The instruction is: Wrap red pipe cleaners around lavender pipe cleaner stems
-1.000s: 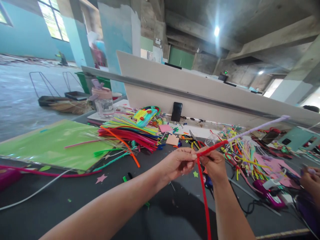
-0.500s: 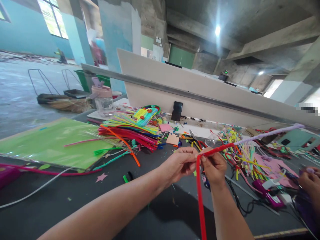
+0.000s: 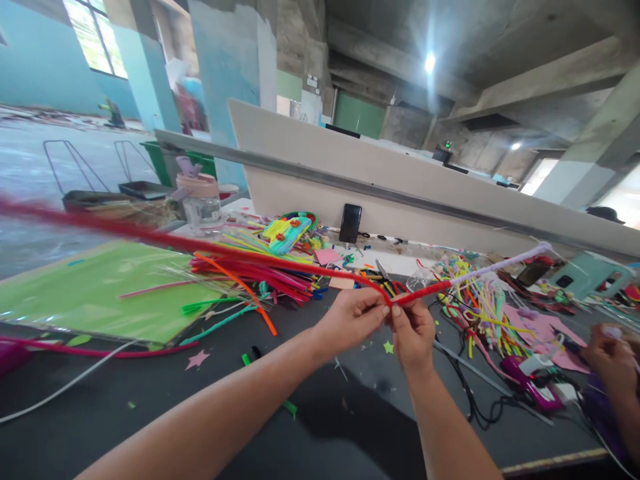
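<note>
A red pipe cleaner [image 3: 310, 268] is pinched between the fingertips of my left hand [image 3: 356, 316] and my right hand [image 3: 414, 327], which almost touch. Its long loose end stretches far left, blurred by motion. On the right, red is wrapped round a lilac fuzzy stem [image 3: 500, 265] that slants up to the right from my right hand. Behind my left hand lies a pile of pipe cleaners [image 3: 260, 273], mostly red and yellow.
A bottle [image 3: 201, 203] and a green sheet in clear plastic [image 3: 107, 293] are at left. A phone [image 3: 351, 223] leans on the divider. Scissors [image 3: 384, 272] lie mid-table. At right are tangled stems, cables, a magenta power strip [image 3: 537, 387] and another person's hand [image 3: 613, 353].
The loose red end, which hung down toward the front edge, now swings out to the left. Both hands have shifted slightly left, still pinching the red pipe cleaner.
</note>
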Available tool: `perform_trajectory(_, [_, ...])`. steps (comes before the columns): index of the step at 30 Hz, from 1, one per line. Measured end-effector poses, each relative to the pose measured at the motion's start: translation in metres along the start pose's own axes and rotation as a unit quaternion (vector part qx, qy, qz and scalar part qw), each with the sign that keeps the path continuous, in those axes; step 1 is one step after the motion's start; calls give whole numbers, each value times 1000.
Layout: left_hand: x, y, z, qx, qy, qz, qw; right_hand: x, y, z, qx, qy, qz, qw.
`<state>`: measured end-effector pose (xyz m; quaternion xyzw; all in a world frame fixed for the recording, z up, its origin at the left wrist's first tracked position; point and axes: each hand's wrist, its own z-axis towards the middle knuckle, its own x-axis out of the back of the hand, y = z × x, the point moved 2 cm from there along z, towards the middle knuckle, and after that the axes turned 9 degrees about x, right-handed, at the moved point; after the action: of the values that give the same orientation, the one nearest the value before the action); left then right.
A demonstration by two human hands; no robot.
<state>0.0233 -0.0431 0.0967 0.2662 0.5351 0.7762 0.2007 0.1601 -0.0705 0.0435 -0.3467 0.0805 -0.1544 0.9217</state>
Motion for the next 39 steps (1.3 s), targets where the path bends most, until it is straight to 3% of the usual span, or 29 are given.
perform_trajectory(5, [3, 8, 0, -100, 43, 140, 984, -6, 9, 0, -30, 63, 59, 996])
perform_trajectory(7, [2, 3, 3, -66, 48, 125, 989, -7, 12, 3, -49, 54, 63, 995])
perform_trajectory(11, [9, -13, 12, 64, 47, -9, 997, -3, 11, 11, -79, -46, 2, 996])
perform_trajectory(14, [22, -16, 17, 62, 66, -66, 994, 7, -4, 16, 15, -16, -125, 992])
perform_trajectory(17, [33, -9, 16, 51, 47, -82, 994, 12, -40, 25, 184, 29, -265, 946])
perform_trajectory(19, [34, -2, 14, 47, 15, -78, 996, 6, -70, 34, 265, -32, -347, 899])
perform_trajectory(21, [34, 5, 11, 44, -6, -63, 997, -4, -97, 45, 285, -133, -438, 842])
perform_trajectory(23, [32, 11, 9, 32, -12, -33, 999, -13, -116, 56, 275, -231, -487, 796])
perform_trajectory(26, [31, 17, 6, -32, -13, 33, 999, -22, -126, 70, 238, -362, -501, 749])
perform_trajectory(30, [29, 19, 3, -121, 4, 111, 986, -24, -119, 84, 166, -450, -517, 709])
perform_trajectory(33, [26, 17, 1, -117, 6, 124, 985, -22, -114, 91, 92, -473, -507, 714])
perform_trajectory(39, [18, 16, 0, -116, -11, 104, 988, -15, -114, 92, -59, -463, -443, 765])
